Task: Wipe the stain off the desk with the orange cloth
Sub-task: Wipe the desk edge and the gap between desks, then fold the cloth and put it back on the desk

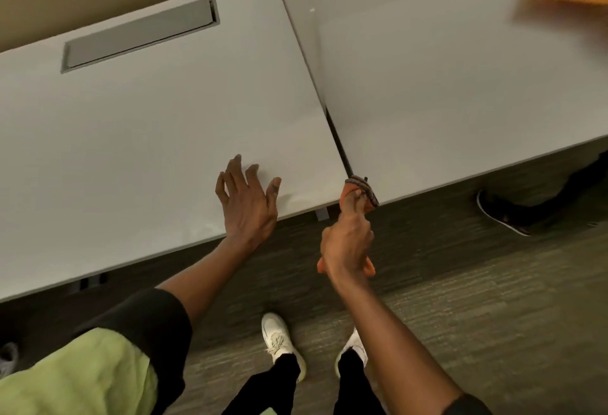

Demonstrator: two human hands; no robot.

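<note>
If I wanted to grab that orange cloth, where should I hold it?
Grab the bunched end of the orange cloth that sticks up past the right hand, coming from above the desk edge. That end is free; the middle is wrapped in the hand, and only a small bit pokes out below.

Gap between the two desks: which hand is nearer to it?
Right. The right hand, holding the orange cloth, is just below the gap; the left hand rests spread on the left desk.

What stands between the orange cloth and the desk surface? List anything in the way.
Nothing visible does. The right hand holds the orange cloth at the desk's front edge, near the gap between desks; the left hand rests beside it. No stain is discernible.
</note>
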